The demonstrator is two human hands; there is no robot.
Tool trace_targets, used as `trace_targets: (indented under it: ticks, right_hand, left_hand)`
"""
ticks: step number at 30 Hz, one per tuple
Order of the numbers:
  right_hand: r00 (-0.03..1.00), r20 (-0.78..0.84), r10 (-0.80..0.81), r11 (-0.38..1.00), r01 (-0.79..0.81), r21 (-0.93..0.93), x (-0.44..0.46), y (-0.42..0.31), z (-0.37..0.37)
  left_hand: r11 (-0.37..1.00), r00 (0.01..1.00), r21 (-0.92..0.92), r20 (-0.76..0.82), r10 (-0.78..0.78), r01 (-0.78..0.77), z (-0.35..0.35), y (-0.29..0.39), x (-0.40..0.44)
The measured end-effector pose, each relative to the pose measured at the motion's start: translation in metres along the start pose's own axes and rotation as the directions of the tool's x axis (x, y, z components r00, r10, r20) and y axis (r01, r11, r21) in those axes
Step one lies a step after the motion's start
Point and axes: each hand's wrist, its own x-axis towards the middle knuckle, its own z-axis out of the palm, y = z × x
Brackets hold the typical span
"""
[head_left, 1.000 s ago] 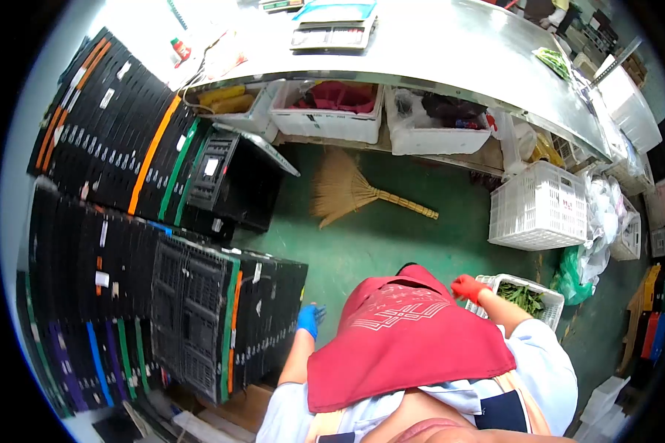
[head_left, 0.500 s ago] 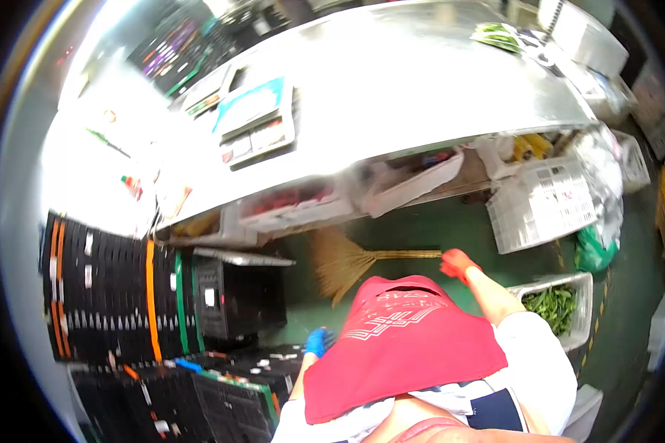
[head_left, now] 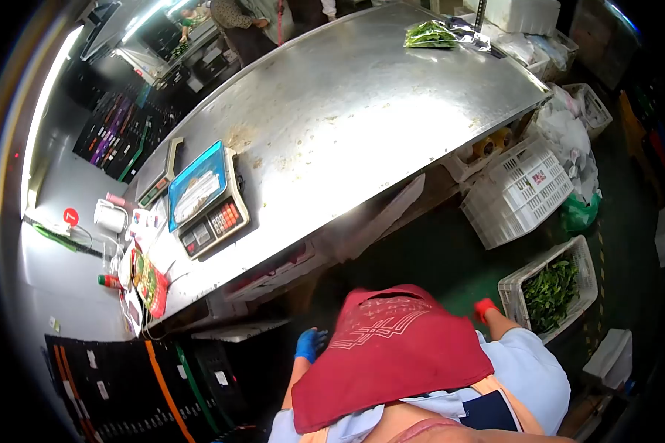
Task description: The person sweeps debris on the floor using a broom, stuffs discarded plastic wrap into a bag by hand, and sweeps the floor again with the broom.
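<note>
My left hand (head_left: pixel 311 344), in a blue glove, hangs beside the red apron (head_left: pixel 395 332) with its fingers apart and nothing in them. It is nearest the dark crates on the left. My right hand (head_left: pixel 484 308), in a red glove, is low on the other side of the apron, just left of a white plastic crate of leafy greens (head_left: pixel 550 295). Its fingers are too small and partly hidden to show whether they grip anything. No broom shows in this view now.
A steel table (head_left: pixel 332 111) spans the front, bearing a weighing scale (head_left: pixel 218 229) with a blue tray (head_left: pixel 197 184) and bagged greens (head_left: pixel 430 35). Stacked black crates (head_left: pixel 118 384) stand left. An upturned white crate (head_left: pixel 521 192) lies at right. People stand beyond the table.
The view has swung and sharpened, showing more of the table. The broom at my right hand has gone out of sight. My right hand has moved lower and closer to the crate of greens.
</note>
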Motion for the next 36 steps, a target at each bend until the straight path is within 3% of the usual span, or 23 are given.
trace_targets:
  ticks: [2, 3, 5, 7, 9, 11, 15, 19, 21, 22, 24, 25, 26, 27, 28, 29, 30, 31, 32, 33, 34, 35, 36]
  right_hand:
    - [0.996, 0.059, 0.064, 0.998, -0.065, 0.014, -0.009, 0.013, 0.029]
    - [0.986, 0.126, 0.106, 0.982, -0.124, 0.144, -0.01, 0.006, 0.024]
    - [0.957, 0.232, 0.175, 0.865, -0.262, 0.428, -0.008, -0.022, 0.013]
    - [0.938, 0.273, 0.214, 0.513, -0.345, 0.786, 0.015, -0.07, -0.011]
    - [0.968, 0.097, 0.233, 0.204, -0.146, 0.968, -0.023, -0.145, -0.106]
    - [0.999, 0.03, 0.039, -0.042, -0.029, 0.999, -0.027, -0.191, -0.165]
    - [0.946, -0.299, -0.122, -0.043, 0.296, 0.954, -0.081, -0.25, -0.252]
    - [0.943, -0.332, 0.032, -0.173, 0.333, 0.927, -0.143, -0.229, -0.222]
    - [0.929, -0.261, 0.262, -0.346, 0.343, 0.873, -0.137, -0.2, -0.14]
    - [0.923, -0.073, 0.378, -0.382, 0.227, 0.896, -0.167, -0.184, -0.12]
    - [0.86, 0.091, 0.502, -0.518, 0.215, 0.828, -0.143, -0.145, 0.029]
    - [0.672, -0.144, 0.727, 0.194, 0.0, 0.981, -0.154, -0.138, 0.086]
    - [0.702, 0.175, 0.69, -0.242, -0.003, 0.97, -0.175, -0.127, 0.126]
    - [0.659, 0.476, 0.583, -0.633, 0.0, 0.774, -0.196, -0.117, 0.165]
    - [0.707, 0.56, 0.432, -0.443, -0.375, 0.815, -0.224, -0.101, 0.183]
    - [0.684, 0.668, 0.291, -0.138, -0.661, 0.737, -0.25, -0.089, 0.2]
    - [0.609, 0.63, 0.482, -0.687, -0.183, 0.703, -0.295, -0.102, 0.175]
    - [0.453, 0.657, 0.602, -0.79, 0.459, 0.407, -0.32, -0.115, 0.151]
    - [0.42, 0.658, 0.625, -0.771, 0.468, 0.433, -0.313, -0.101, 0.193]
    - [0.497, 0.611, 0.616, -0.702, -0.004, 0.712, -0.291, -0.09, 0.243]
    - [0.626, 0.462, 0.628, 0.014, -0.602, 0.798, -0.264, -0.094, 0.294]
    - [0.764, 0.391, 0.514, 0.541, -0.642, 0.544, -0.238, -0.116, 0.358]
    - [0.788, 0.339, 0.514, 0.627, -0.615, 0.478, -0.267, -0.07, 0.322]
  left_hand:
    - [0.998, 0.997, -0.049, 0.066, -0.036, 0.039, -0.025, 0.011, 0.027]
    - [0.997, 0.994, 0.052, -0.094, 0.055, -0.05, 0.037, 0.035, -0.04]
    - [0.993, 0.992, 0.064, 0.093, 0.09, -0.096, -0.046, 0.026, 0.041]
    - [0.934, 0.986, 0.326, 0.122, 0.109, -0.144, -0.041, 0.058, 0.054]
    - [0.833, 0.981, 0.533, 0.185, 0.056, -0.148, -0.022, 0.085, 0.07]
    - [0.737, 0.965, 0.654, 0.261, -0.01, -0.169, 0.013, 0.111, 0.083]
    - [0.566, 0.905, 0.781, 0.404, -0.135, -0.264, 0.087, 0.142, 0.104]
    - [0.443, 0.834, 0.815, 0.505, -0.224, -0.374, 0.17, 0.152, 0.118]
    - [0.398, 0.805, 0.81, 0.544, -0.235, -0.431, 0.217, 0.151, 0.118]
    - [0.377, 0.798, 0.807, 0.557, -0.232, -0.454, 0.242, 0.148, 0.116]
    - [0.308, 0.801, 0.819, 0.556, -0.221, -0.483, 0.298, 0.135, 0.093]
    - [0.28, 0.801, 0.821, 0.559, -0.214, -0.498, 0.324, 0.126, 0.088]
    - [0.223, 0.706, 0.751, 0.661, -0.257, -0.622, 0.342, 0.113, 0.098]
    - [0.17, 0.598, 0.662, 0.74, -0.309, -0.73, 0.357, 0.099, 0.115]
    - [0.111, 0.481, 0.556, 0.789, -0.382, -0.824, 0.371, 0.078, 0.117]
    - [0.075, 0.354, 0.429, 0.821, -0.447, -0.9, 0.385, 0.058, 0.12]
    - [0.037, 0.226, 0.283, 0.832, -0.506, -0.958, 0.41, 0.032, 0.111]
    - [0.022, 0.366, 0.443, 0.766, -0.528, -0.896, 0.44, 0.009, 0.084]
    - [0.001, 0.497, 0.59, 0.682, -0.537, -0.808, 0.47, -0.013, 0.057]
    - [0.031, 0.757, 0.909, 0.365, -0.543, -0.416, 0.496, -0.036, 0.022]
    - [0.042, 0.728, 0.895, 0.388, -0.566, -0.444, 0.512, -0.053, 0.016]
    - [0.072, 0.7, 0.879, 0.423, -0.575, -0.472, 0.525, -0.068, 0.015]
    - [0.063, 0.669, 0.85, 0.455, -0.587, -0.522, 0.536, -0.082, 0.026]
